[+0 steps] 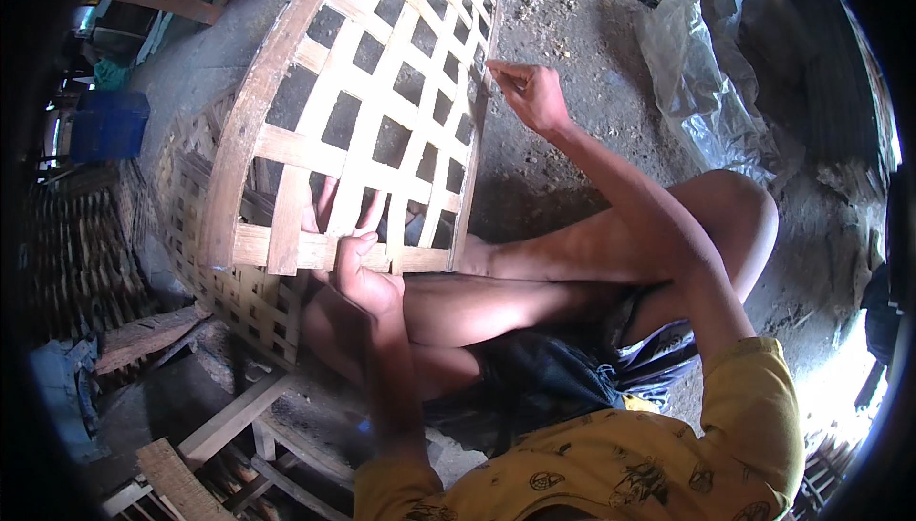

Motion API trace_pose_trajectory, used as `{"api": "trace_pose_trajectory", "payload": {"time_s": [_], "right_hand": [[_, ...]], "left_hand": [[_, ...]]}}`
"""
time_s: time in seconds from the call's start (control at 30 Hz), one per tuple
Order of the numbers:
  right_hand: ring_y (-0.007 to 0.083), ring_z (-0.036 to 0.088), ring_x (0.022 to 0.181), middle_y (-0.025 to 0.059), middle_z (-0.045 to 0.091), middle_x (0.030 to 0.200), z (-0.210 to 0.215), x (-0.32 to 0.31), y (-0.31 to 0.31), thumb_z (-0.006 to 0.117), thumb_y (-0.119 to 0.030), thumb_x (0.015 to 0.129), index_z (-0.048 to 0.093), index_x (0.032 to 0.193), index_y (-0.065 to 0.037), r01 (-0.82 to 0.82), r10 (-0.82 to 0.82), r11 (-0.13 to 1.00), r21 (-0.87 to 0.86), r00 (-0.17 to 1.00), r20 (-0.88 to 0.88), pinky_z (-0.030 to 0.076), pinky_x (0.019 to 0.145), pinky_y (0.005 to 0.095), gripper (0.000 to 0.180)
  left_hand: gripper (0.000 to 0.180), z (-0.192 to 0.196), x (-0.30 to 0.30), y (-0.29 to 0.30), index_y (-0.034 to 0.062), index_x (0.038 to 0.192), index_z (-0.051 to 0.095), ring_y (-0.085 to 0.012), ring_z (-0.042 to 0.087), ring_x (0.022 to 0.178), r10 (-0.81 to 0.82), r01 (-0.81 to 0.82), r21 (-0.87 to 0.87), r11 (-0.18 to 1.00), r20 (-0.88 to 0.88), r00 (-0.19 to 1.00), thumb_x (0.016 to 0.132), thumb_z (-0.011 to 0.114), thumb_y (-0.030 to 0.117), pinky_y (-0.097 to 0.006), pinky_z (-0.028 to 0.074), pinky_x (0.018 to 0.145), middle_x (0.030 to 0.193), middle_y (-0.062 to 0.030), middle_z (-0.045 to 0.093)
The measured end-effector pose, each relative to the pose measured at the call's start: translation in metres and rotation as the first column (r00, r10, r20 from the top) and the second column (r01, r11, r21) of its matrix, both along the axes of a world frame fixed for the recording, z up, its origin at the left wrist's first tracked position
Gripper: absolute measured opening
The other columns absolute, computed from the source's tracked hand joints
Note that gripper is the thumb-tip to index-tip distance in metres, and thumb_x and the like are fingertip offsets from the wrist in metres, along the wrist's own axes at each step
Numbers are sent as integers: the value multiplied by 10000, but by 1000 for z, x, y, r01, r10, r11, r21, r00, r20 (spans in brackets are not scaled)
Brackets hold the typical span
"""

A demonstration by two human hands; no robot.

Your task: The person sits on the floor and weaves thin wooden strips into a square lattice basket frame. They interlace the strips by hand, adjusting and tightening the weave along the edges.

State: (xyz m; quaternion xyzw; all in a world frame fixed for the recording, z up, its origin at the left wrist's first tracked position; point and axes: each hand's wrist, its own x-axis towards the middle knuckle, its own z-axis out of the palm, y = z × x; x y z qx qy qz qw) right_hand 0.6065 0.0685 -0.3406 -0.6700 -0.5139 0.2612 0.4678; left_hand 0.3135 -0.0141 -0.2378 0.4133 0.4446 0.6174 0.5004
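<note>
Woven panel [358,166], pale flat strips crossed into a loose lattice: everything below is placed from it. It stands tilted in front of the seated person, above the folded legs [563,244]. Long axis runs away from the body, leaning right as it goes; the far end passes out of view. A thicker wooden rim [250,120] bounds its left side, a narrower rim [477,149] its right.

Left hand [367,278]: at the panel's near edge, thumb in front, fingers behind and showing through the gaps. Grip narrow, the bottom strip caught between. This is the hand in plain contact.

Right hand [537,96]: off the panel's right side, well up along the narrower rim from the near edge. Thumb and fingers drawn together, tips pointing left at that rim. Whether they pinch a strip end or only meet the edge, cannot tell.

Key relation: from the right hand, the panel lies directly left, its long axis running across the line of the fingers rather than along it. Right hand is the nearer to the right rim; left hand is the nearer to the bottom edge.

Around the panel: a second, finer lattice [253,306] below and left of it; crumpled clear plastic sheeting [697,63] well right; a blue bin [110,125] well left.
</note>
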Motion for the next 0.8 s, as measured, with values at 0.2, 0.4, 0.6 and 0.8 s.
{"api": "trace_pose_trajectory", "payload": {"time_s": [0.2, 0.4, 0.6, 0.8], "right_hand": [[316, 756, 993, 199, 741, 1118, -17, -9, -9, 649, -118, 950, 767, 1163, -73, -80, 80, 996, 26, 997, 0, 589, 899, 369, 247], [289, 759, 997, 187, 754, 1105, -4, 2, 3, 661, -126, 947, 766, 1165, -72, 27, -20, 993, 117, 998, -67, 590, 896, 366, 249], [122, 724, 949, 142, 782, 1081, -15, -1, 0, 667, -130, 992, 759, 1192, -46, -93, 98, 983, 161, 995, -22, 584, 832, 306, 236], [267, 770, 954, 168, 759, 1119, -7, 14, 8, 661, -114, 948, 768, 1155, -58, -19, 21, 996, 81, 1000, -19, 608, 856, 361, 240]], "left_hand": [[653, -1, 0, 2, -31, 1366, 429, -285, 567, 1030, -9, 9, -5, 1000, -4, 1000, 733, 584, -10, -387, 533, 822, 1225, -189, 530], [664, 1, 2, 3, -38, 1374, 424, -296, 565, 1046, -21, 21, -1, 1000, -7, 1000, 729, 579, -9, -396, 534, 835, 1239, -197, 526], [675, 4, 5, 4, -45, 1381, 419, -307, 563, 1061, -22, 22, 2, 1000, -12, 1000, 725, 574, -9, -404, 535, 848, 1252, -205, 521], [687, 2, 1, 3, -51, 1389, 413, -319, 561, 1077, -17, 17, 0, 1000, -25, 1000, 721, 568, -9, -413, 536, 861, 1265, -213, 517]]}}
